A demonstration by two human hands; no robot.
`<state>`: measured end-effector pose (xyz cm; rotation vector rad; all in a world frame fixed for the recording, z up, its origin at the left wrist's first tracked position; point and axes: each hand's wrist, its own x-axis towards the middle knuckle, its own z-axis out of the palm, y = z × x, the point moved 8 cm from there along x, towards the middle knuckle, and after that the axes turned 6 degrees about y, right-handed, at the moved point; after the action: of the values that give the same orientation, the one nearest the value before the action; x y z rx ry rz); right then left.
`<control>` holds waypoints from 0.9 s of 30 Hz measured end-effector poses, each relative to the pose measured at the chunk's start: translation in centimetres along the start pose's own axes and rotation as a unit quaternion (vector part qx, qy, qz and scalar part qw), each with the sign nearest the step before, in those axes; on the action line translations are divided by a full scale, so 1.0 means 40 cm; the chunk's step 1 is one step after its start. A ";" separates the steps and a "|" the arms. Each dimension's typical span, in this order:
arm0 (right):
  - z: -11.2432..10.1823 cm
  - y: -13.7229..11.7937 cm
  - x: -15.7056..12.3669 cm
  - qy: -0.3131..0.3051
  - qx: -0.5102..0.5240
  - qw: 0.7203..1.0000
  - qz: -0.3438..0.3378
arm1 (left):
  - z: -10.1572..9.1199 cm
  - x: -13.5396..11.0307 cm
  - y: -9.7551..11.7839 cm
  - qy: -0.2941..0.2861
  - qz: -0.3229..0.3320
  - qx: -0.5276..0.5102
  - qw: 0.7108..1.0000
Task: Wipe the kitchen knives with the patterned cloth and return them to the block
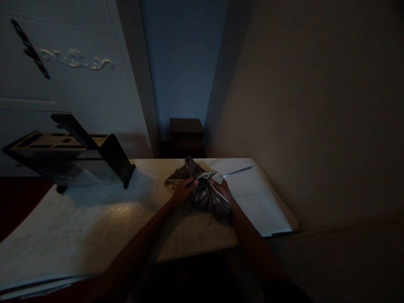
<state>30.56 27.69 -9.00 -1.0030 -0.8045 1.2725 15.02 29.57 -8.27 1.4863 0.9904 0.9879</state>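
A long thin metal blade (239,171) lies on the pale table (94,227), its tip pointing right toward the wall. A dark patterned cloth (205,191) is bunched around its near end. My right hand (222,189) grips the cloth, fingers closed over it where the blade enters. My left hand (181,194) is closed on what looks like a dark handle at the cloth's left side. The room is dim, so details of the grip are hard to make out.
A dark knife block (63,158) with one black handle sticking up stands at the table's far left. A wall runs close along the right edge. A small dark cabinet (186,134) stands behind the table, beside a white door (69,75).
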 end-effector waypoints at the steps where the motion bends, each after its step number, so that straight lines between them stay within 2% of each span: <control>1: 0.003 0.001 -0.001 -0.008 0.006 1.000 0.001 | 0.003 0.000 -0.002 -0.006 -0.017 -0.015 1.000; 6: 0.001 0.004 -0.005 -0.015 0.015 1.000 0.004 | 0.002 0.000 -0.002 -0.010 -0.050 -0.031 0.998; 14: -0.007 0.003 0.001 0.030 0.009 0.999 0.016 | -0.026 0.007 0.017 0.056 0.051 0.078 0.994; 18: -0.003 -0.007 -0.010 0.026 -0.029 0.999 0.021 | -0.034 0.005 0.019 0.062 0.077 0.100 0.990; 22: -0.017 -0.008 -0.014 0.046 -0.079 0.996 0.018 | -0.041 -0.005 0.023 0.076 0.100 0.110 0.986; 27: -0.035 0.018 -0.002 0.072 -0.095 0.992 0.037 | -0.047 -0.018 0.029 0.121 0.133 0.137 0.974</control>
<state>31.54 27.40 -10.18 -1.2721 -0.7929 1.1869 13.10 29.34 -6.97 1.7913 1.1563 1.2877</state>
